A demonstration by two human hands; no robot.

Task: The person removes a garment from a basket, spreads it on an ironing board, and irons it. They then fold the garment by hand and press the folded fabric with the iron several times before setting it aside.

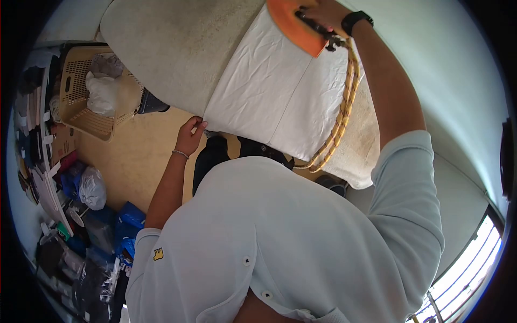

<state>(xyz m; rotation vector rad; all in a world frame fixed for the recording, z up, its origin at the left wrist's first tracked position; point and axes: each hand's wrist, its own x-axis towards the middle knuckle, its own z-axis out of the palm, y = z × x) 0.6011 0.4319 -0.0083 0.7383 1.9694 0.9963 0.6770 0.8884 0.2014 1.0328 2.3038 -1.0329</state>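
A white cloth (253, 97) lies over the ironing board (172, 48), with creases in its upper part and a straight line running down it. My left hand (191, 134) is at the near left corner of the cloth, thumb and fingers pinched together on its edge. At the far end, my right hand (327, 15) is closed round the dark handle of an orange iron (288, 27), which sits on the cloth. A yellow patterned cord (344, 107) hangs from the iron's back end along the right side of the cloth. The iron's top is cut off by the frame.
On the floor at left stands a tan plastic basket (67, 97) with a white bag (101, 94) inside. Shelves with stacked items and several plastic bags (92, 188) line the left side. A white wall (447, 59) rises at right, above a barred window (466, 269).
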